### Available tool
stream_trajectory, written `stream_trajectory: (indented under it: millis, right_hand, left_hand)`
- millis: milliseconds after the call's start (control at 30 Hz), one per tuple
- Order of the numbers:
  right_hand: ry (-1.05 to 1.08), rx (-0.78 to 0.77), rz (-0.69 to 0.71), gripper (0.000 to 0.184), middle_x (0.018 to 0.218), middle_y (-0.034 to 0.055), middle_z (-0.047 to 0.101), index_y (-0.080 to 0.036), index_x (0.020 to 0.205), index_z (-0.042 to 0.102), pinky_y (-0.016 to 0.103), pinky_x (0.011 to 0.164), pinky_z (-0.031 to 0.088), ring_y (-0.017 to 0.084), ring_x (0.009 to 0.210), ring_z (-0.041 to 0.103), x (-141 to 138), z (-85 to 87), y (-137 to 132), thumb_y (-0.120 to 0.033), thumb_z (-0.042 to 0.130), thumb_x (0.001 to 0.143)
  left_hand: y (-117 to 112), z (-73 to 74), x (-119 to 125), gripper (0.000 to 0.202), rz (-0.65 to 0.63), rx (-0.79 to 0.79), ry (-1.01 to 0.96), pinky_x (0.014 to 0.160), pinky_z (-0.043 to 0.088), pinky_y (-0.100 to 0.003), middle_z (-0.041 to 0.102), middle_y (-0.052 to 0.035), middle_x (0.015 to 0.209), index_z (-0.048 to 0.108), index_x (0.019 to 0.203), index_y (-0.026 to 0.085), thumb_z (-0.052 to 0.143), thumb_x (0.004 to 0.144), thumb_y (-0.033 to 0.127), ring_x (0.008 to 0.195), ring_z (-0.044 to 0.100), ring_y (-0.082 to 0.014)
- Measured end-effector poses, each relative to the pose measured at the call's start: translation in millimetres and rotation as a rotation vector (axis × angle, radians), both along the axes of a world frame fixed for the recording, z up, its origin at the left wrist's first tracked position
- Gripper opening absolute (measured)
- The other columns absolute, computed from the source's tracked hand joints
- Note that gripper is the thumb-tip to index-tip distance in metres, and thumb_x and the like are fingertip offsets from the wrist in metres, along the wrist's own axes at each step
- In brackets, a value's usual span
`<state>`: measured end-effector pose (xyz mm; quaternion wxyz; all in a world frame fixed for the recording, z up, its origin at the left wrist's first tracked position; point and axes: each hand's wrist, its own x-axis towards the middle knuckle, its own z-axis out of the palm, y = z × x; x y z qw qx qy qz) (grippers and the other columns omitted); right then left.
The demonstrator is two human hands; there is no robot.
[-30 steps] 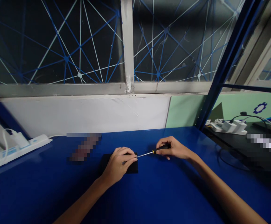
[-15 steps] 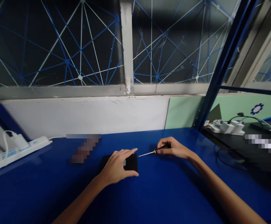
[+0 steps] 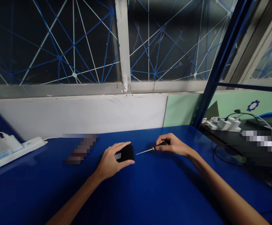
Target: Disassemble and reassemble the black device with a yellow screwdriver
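My left hand grips a black box-shaped device, fingers along its far side and thumb along its near side. A small pale label shows on the device's upper face; my palm hides its left part. In my right hand is a screwdriver with a black and yellow handle and a thin metal shaft. Its shaft points left at the device's right end, the tip just short of that end. Beyond the shaft lies a tiny dark bit, too small to name.
A blue tabletop lies under both hands. At the left is a white power strip with a plugged-in charger; a blurred-out object lies near it. On the right, a black surface carries another power strip and cables. A blue post rises behind.
My view has shifted slightly. The device looks turned and tilted, with more of its face and label showing. A small gap now shows between the screwdriver tip and the device's end.
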<state>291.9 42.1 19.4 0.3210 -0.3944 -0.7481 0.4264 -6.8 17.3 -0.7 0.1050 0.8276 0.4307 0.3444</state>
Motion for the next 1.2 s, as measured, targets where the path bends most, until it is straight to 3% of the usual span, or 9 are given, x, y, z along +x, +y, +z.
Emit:
stream_trajectory:
  millis: [500, 600, 733, 867, 967, 1067, 1200]
  right_hand:
    - [-0.031, 0.012, 0.034, 0.027, 0.06, -0.0013, 0.057, -0.016, 0.076, 0.068, 0.023, 0.048, 0.03, 0.009, 0.051, 0.044, 1, -1.1, 0, -0.043, 0.069, 0.078]
    - [-0.066, 0.022, 0.049, 0.035, 0.057, -0.0024, 0.052, -0.015, 0.073, 0.068, 0.023, 0.046, 0.026, 0.008, 0.049, 0.037, 2, -2.4, 1, -0.049, 0.065, 0.081]
    - [-0.082, 0.031, 0.097, 0.046, 0.052, -0.0055, 0.039, -0.015, 0.058, 0.056, 0.023, 0.046, 0.021, 0.007, 0.047, 0.029, 1, -5.5, 3, -0.052, 0.058, 0.086]
    - [-0.032, 0.023, 0.079, 0.032, 0.065, -0.0044, 0.05, -0.016, 0.079, 0.059, 0.021, 0.052, 0.032, 0.008, 0.057, 0.042, 0, -6.5, 2, -0.044, 0.074, 0.074]
    - [-0.031, -0.091, 0.105, 0.038, 0.064, -0.0061, 0.051, -0.018, 0.088, 0.055, 0.019, 0.045, 0.032, 0.007, 0.049, 0.044, 3, -8.4, 2, -0.038, 0.08, 0.068]
    - [-0.067, -0.204, 0.147, 0.035, 0.06, -0.0052, 0.054, -0.018, 0.084, 0.055, 0.019, 0.038, 0.029, 0.006, 0.04, 0.043, 6, -12.3, 5, -0.044, 0.075, 0.073]
    - [-0.147, -0.178, 0.149, 0.045, 0.054, -0.0025, 0.053, -0.013, 0.07, 0.062, 0.02, 0.039, 0.026, 0.005, 0.04, 0.039, 4, -16.2, 7, -0.056, 0.058, 0.085]
  left_hand:
    - [-1, -1.9, 1, 0.06, 0.023, 0.029, 0.071, 0.097, 0.047, -0.053, 0.066, -0.0078, 0.121, 0.059, 0.125, 0.025, 0.076, 0.071, 0.047, 0.112, 0.06, -0.03]
    - [0, -4.0, 1, 0.06, 0.03, 0.044, 0.094, 0.097, 0.046, -0.054, 0.066, -0.0075, 0.121, 0.059, 0.125, 0.026, 0.075, 0.071, 0.048, 0.112, 0.061, -0.0307]
    - [-1, -6.7, 0, 0.061, 0.028, 0.053, 0.112, 0.098, 0.045, -0.055, 0.066, -0.0073, 0.122, 0.058, 0.126, 0.026, 0.074, 0.073, 0.051, 0.113, 0.06, -0.0309]
    - [-2, -8.1, 1, 0.064, 0.012, 0.027, 0.118, 0.093, 0.049, -0.049, 0.066, -0.0069, 0.122, 0.058, 0.126, 0.026, 0.076, 0.07, 0.051, 0.112, 0.06, -0.0307]
    - [-1, -9.8, 2, 0.065, 0.006, 0.024, 0.118, 0.092, 0.049, -0.049, 0.066, -0.0062, 0.122, 0.059, 0.126, 0.027, 0.076, 0.069, 0.053, 0.111, 0.06, -0.0307]
    - [0, -12.1, 2, 0.066, 0.002, 0.022, 0.139, 0.092, 0.049, -0.049, 0.066, -0.0057, 0.122, 0.058, 0.126, 0.028, 0.077, 0.068, 0.054, 0.111, 0.06, -0.0307]
    - [-1, -14.1, 3, 0.066, 0.002, 0.027, 0.163, 0.092, 0.048, -0.05, 0.066, -0.0055, 0.121, 0.058, 0.126, 0.028, 0.077, 0.068, 0.054, 0.11, 0.061, -0.0302]
